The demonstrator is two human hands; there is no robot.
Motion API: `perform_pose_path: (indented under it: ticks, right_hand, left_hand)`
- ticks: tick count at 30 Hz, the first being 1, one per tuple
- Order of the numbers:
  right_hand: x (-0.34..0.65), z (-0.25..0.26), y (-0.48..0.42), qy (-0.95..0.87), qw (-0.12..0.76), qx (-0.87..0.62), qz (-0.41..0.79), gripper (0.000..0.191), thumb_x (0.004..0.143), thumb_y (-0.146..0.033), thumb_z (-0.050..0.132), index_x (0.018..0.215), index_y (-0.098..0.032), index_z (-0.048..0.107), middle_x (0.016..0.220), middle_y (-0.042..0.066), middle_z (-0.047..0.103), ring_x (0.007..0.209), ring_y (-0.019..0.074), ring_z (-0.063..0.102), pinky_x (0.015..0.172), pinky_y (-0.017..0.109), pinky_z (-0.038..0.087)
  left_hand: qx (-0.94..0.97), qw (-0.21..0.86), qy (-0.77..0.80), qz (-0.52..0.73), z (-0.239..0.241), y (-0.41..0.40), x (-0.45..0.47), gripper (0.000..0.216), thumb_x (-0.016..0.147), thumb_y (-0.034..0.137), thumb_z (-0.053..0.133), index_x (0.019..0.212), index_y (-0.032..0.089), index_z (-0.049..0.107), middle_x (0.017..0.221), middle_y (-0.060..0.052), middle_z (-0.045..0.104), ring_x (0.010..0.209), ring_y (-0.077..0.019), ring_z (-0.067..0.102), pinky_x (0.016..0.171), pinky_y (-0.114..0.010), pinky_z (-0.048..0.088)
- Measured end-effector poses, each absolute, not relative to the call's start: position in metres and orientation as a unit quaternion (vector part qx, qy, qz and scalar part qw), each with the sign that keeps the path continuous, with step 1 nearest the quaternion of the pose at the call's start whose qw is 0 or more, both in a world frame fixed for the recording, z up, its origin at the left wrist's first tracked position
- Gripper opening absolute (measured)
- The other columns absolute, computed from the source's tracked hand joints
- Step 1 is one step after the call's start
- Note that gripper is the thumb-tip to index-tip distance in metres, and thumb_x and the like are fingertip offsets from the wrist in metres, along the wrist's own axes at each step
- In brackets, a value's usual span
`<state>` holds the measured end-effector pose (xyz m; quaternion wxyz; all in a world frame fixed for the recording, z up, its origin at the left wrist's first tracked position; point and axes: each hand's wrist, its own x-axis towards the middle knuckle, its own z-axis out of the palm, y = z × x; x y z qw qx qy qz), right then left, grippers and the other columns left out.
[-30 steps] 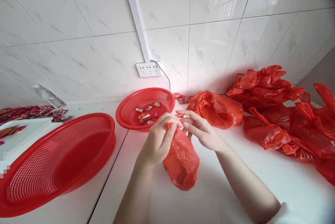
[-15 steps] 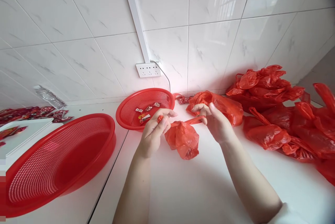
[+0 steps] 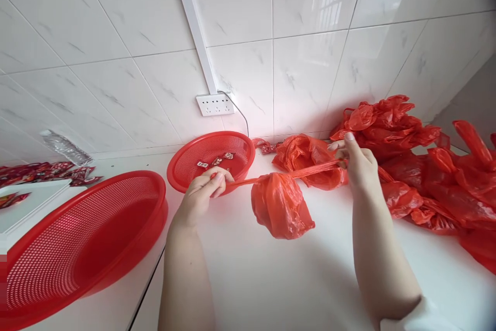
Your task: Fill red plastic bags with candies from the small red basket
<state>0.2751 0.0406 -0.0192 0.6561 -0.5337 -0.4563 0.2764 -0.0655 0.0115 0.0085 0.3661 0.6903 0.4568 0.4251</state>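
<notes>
A red plastic bag (image 3: 281,207) hangs bunched in the air over the white table, its two handles pulled out sideways and taut. My left hand (image 3: 203,189) is closed on one handle, in front of the small red basket (image 3: 182,166). My right hand (image 3: 358,160) pinches the other handle between thumb and fingers. The bag's body is rounded and closed at the neck; its contents cannot be made out. Behind my right hand lies another red plastic bag (image 3: 298,153), loose and partly open, near the wall.
Several small wrapped packets (image 3: 217,160) lie in the small basket. A large red basket (image 3: 160,186) stands at left, beside a white tray (image 3: 39,202) and a clear plastic bottle (image 3: 65,147). Filled red bags (image 3: 418,176) crowd the right side. A socket strip (image 3: 215,105) is on the tiled wall.
My hands have moved apart, the left one leftward and the right one rightward. The bag's handles are now stretched longer, and its body appears larger.
</notes>
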Motion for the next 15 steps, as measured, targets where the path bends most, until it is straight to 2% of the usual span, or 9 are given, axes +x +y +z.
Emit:
perform_pose_path:
  ticks: [2,5,8,10,11,13,15]
  right_hand:
    - [0.277,-0.018,0.039,-0.507,0.595,-0.556,0.283,0.053,0.082,-0.065,0.053,0.053,-0.021,0.051,0.061,0.002,0.054,0.050,0.0128,0.040,0.049,0.030,0.032]
    - [0.279,-0.018,0.035,-0.604,0.433,-0.616,0.263,0.051,0.082,-0.063,0.055,0.054,-0.020,0.050,0.054,0.000,0.049,0.047,0.0118,0.038,0.046,0.029,0.029]
    - [0.270,-0.018,0.032,-0.665,0.328,-0.644,0.188,0.036,0.083,-0.052,0.059,0.065,-0.020,0.056,0.065,0.002,0.059,0.056,0.0157,0.051,0.049,0.028,0.035]
    - [0.253,-0.018,0.030,-0.700,0.325,-0.622,0.130,0.024,0.084,-0.045,0.061,0.085,-0.021,0.062,0.088,0.006,0.067,0.077,0.0212,0.061,0.063,0.030,0.045]
    - [0.242,-0.019,0.029,-0.723,0.327,-0.598,0.111,0.026,0.085,-0.044,0.060,0.096,-0.021,0.062,0.099,0.008,0.068,0.088,0.0236,0.062,0.072,0.033,0.047]
    - [0.217,-0.024,0.025,-0.774,0.310,-0.542,0.107,0.037,0.086,-0.048,0.057,0.110,-0.019,0.060,0.114,0.011,0.065,0.105,0.0269,0.060,0.087,0.038,0.047]
    - [0.193,-0.035,0.024,-0.805,0.262,-0.518,0.124,0.054,0.083,-0.052,0.060,0.125,-0.018,0.054,0.125,0.013,0.061,0.115,0.0313,0.056,0.095,0.044,0.044]
  left_hand:
    - [0.713,0.379,0.485,0.336,0.007,0.012,-0.066,0.047,0.091,0.048,0.047,0.052,0.022,0.048,0.069,-0.004,0.056,0.087,-0.0238,0.057,0.083,-0.033,0.044]
    - [0.748,0.366,0.517,0.197,0.005,0.010,-0.062,0.045,0.089,0.050,0.047,0.057,0.022,0.058,0.073,-0.002,0.058,0.074,-0.0204,0.056,0.065,-0.028,0.042]
    - [0.751,0.335,0.559,0.104,0.007,0.006,-0.053,0.045,0.089,0.053,0.042,0.066,0.023,0.064,0.073,0.000,0.059,0.066,-0.0178,0.054,0.057,-0.027,0.039]
    - [0.742,0.321,0.581,0.090,0.011,0.003,-0.045,0.040,0.090,0.054,0.040,0.077,0.025,0.066,0.082,0.000,0.063,0.073,-0.0191,0.058,0.062,-0.027,0.042]
    - [0.736,0.315,0.590,0.100,0.013,0.001,-0.041,0.036,0.089,0.054,0.041,0.085,0.026,0.065,0.091,0.000,0.065,0.081,-0.0203,0.060,0.066,-0.028,0.044]
    - [0.726,0.308,0.602,0.127,0.018,-0.002,-0.036,0.032,0.088,0.054,0.044,0.100,0.030,0.062,0.108,0.001,0.065,0.098,-0.0221,0.061,0.078,-0.030,0.047]
    - [0.719,0.307,0.607,0.141,0.022,-0.006,-0.034,0.034,0.088,0.056,0.044,0.107,0.033,0.059,0.117,0.001,0.064,0.108,-0.0230,0.060,0.086,-0.032,0.047]
